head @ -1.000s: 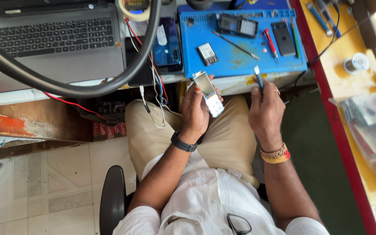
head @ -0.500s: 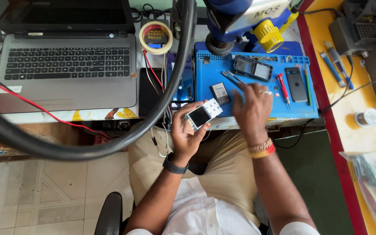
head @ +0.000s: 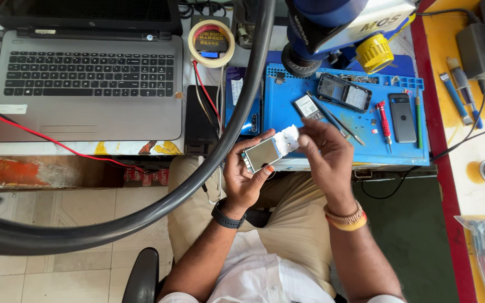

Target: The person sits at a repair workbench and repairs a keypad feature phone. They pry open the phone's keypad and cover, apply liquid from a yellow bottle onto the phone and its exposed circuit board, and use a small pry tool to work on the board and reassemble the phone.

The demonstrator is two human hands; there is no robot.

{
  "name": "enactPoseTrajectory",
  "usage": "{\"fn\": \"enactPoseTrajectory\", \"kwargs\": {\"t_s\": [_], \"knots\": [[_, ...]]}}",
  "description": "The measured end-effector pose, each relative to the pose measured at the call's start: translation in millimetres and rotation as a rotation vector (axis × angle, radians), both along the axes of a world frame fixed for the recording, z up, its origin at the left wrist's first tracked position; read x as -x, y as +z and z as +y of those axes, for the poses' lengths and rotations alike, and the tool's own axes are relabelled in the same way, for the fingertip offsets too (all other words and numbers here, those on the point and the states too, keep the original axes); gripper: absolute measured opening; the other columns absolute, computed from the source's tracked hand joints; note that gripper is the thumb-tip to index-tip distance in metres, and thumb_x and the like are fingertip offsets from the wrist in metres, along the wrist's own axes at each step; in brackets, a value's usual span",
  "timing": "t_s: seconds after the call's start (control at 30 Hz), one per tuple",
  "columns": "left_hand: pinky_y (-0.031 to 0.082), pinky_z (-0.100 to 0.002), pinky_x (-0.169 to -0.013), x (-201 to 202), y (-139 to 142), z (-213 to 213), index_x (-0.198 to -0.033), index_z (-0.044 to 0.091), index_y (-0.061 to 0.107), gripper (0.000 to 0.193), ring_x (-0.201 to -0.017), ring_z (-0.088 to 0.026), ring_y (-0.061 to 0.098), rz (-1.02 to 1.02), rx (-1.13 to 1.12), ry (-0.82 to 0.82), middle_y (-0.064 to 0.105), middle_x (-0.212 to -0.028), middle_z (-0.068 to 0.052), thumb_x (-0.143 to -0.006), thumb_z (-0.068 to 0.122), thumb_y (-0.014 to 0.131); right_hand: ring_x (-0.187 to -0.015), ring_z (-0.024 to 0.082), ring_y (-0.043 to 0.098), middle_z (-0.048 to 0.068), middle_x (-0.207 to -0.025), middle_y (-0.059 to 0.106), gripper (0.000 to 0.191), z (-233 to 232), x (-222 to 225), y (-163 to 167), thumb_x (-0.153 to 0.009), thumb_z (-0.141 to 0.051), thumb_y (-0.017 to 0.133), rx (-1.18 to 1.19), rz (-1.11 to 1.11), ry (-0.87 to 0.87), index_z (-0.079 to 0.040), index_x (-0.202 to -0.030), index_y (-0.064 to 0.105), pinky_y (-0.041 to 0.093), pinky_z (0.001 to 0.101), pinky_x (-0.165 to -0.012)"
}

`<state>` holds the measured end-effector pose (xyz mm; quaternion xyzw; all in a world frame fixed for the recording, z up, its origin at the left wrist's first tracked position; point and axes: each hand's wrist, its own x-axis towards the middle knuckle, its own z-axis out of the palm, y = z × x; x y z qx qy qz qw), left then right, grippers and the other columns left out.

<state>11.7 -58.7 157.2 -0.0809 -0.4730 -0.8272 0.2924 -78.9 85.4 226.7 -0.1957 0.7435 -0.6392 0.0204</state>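
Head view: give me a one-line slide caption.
Left hand and right hand hold a small phone above a blue repair mat, beside a laptop.

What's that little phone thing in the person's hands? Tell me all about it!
The small phone is opened up, with no cover. One end has a shiny grey screen, the other a white keypad panel dotted with small holes. It lies tilted, screen end lower, in front of the blue mat. The left hand cradles the screen end from below, while the right hand pinches the white end with its fingertips.
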Motion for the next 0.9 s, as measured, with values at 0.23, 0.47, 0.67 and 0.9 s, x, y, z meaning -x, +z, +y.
{"fn": "enactPoseTrajectory", "kwargs": {"t_s": [0.23, 0.47, 0.67, 0.9], "knots": [[0.056, -0.048, -0.115, 9, 10, 11, -0.147, -0.003, 0.044, 0.065, -0.14, -0.032, 0.057, 0.011, -0.245, -0.465, 0.055, -0.148, -0.026, -0.103, 0.035, 0.07, -0.077, 0.014, 0.069, 0.011, -0.097, 0.074, 0.02, 43, -10, -14, -0.094, 0.005, 0.072, 0.326, -0.238, 0.018, 0.008, -0.114, 0.069, 0.058, 0.0271, -0.072], [0.065, -0.04, -0.086, 36, 28, 15, -0.151, -0.008, 0.049, 0.059, -0.099, -0.028, 0.074, -0.3, -0.207, -0.795, 0.067, -0.125, -0.024, -0.112, 0.035, 0.054, -0.078, 0.013, 0.069, 0.011, -0.095, 0.075, 0.017, 71, 3, -14, -0.094, 0.005, 0.072, 0.311, -0.255, 0.006, 0.008, -0.11, 0.069, 0.059, 0.0268, -0.073], [0.059, -0.029, -0.066, 54, 48, 22, -0.156, -0.002, 0.045, 0.051, -0.083, -0.017, 0.068, -0.335, 0.099, -0.729, 0.067, -0.119, -0.015, -0.109, 0.016, 0.053, -0.097, 0.014, 0.064, 0.011, -0.109, 0.065, 0.024, 70, 15, -4, -0.092, 0.007, 0.076, 0.115, 0.238, -0.073, 0.006, -0.114, 0.069, 0.055, 0.027, -0.087], [0.052, -0.022, -0.056, 68, 48, 36, -0.158, 0.008, 0.045, 0.051, -0.072, -0.009, 0.058, -0.396, 0.283, -0.596, 0.064, -0.105, -0.009, -0.107, 0.011, 0.048, -0.103, 0.018, 0.071, 0.014, -0.107, 0.072, 0.03, 60, 22, -27, -0.094, 0.012, 0.075, 0.175, 0.39, -0.229, -0.002, -0.108, 0.053, 0.055, 0.0282, -0.09]]}}
